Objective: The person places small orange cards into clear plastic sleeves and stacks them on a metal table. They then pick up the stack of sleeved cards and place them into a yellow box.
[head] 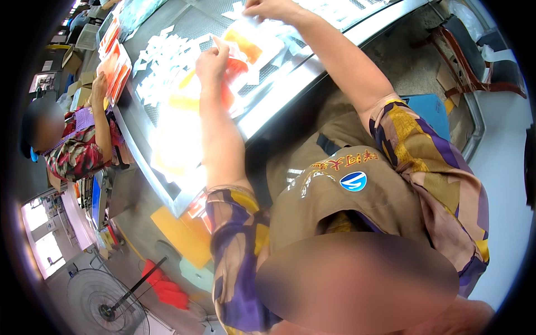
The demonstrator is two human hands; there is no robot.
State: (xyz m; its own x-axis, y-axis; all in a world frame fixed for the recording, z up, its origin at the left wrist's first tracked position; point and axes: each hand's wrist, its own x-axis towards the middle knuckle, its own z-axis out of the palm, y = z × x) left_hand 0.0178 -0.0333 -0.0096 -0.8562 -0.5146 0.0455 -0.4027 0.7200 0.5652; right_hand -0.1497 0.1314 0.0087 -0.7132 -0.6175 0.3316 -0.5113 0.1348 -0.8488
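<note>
My left hand [212, 63] pinches the edge of an orange-and-white printed packet or sheet [238, 63] above the metal mesh table. Up at the top edge of the view, my right hand [274, 9] is bent down over white slips, its fingertips close together. Glare and blur hide whether a slip is between them. Loose white paper slips [161, 63] lie scattered to the left of my left hand. More orange-and-white printed pieces [184, 102] lie under and beside my left forearm, partly washed out by bright light.
The table's metal rim [146, 171] runs close to my body. At the left, a person [81, 138] holds a stack of orange-and-white pieces [115, 71]. A standing fan [108, 310], a yellow board [182, 236], a blue box [427, 113] and a chair [465, 54] stand around.
</note>
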